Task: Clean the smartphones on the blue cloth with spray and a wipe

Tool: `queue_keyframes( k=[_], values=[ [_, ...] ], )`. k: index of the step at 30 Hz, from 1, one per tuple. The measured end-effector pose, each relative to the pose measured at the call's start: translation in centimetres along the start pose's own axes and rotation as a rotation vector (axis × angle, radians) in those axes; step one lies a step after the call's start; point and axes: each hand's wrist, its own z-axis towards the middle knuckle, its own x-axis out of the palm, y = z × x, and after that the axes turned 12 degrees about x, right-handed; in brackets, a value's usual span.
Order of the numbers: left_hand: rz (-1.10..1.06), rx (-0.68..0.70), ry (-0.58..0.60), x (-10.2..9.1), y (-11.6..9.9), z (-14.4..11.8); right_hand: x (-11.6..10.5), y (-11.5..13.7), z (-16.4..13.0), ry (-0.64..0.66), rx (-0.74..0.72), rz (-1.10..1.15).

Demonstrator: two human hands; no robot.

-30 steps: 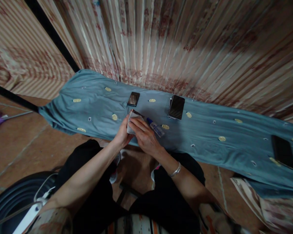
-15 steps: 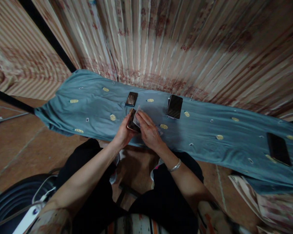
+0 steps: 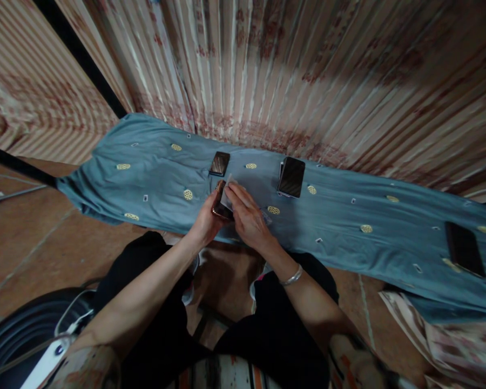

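The left hand (image 3: 204, 221) is gripping a dark phone (image 3: 218, 201) by its edge, fingers curled shut around it, holding it tilted just above the near edge of the blue cloth (image 3: 340, 216). The right hand (image 3: 249, 219) is pressing a small pale wipe (image 3: 228, 195) against the phone's face, fingers closed down flat on it. Just beyond, a second phone (image 3: 220, 163) is lying on the cloth; further right a larger phone (image 3: 291, 176) is resting, and far to the right another dark phone (image 3: 464, 249) is sitting. A striped curtain (image 3: 291, 70) is hanging behind.
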Motion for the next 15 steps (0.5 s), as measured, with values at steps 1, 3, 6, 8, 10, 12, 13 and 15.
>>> queue_keyframes(
  k=[1, 3, 6, 8, 10, 12, 13, 15],
  values=[
    [-0.004, 0.005, 0.003, -0.16, -0.08, 0.14, 0.00, -0.07, 0.01, -0.002, 0.016, 0.003],
    [-0.012, 0.013, 0.015, -0.53, -0.25, 0.42, 0.04, -0.20, -0.02, -0.008, 0.057, 0.008],
    [-0.014, 0.029, 0.013, -0.90, -0.39, 0.68, 0.23, -0.28, -0.16, -0.030, 0.118, 0.019],
    [-0.007, 0.034, 0.007, -0.90, -0.38, 0.65, 0.34, -0.28, -0.23, -0.036, 0.129, 0.025],
    [0.002, 0.027, 0.004, -0.72, -0.26, 0.50, 0.36, -0.26, -0.23, -0.026, 0.103, 0.027],
    [0.002, 0.020, 0.006, -0.49, -0.03, 0.30, 0.25, -0.23, -0.16, -0.009, 0.068, 0.027],
    [0.000, 0.016, 0.010, -0.39, 0.11, 0.20, 0.16, -0.21, -0.10, -0.002, 0.057, 0.028],
    [0.000, 0.008, 0.021, -0.24, 0.41, 0.02, -0.04, -0.14, 0.04, 0.005, 0.044, 0.036]
  ],
)
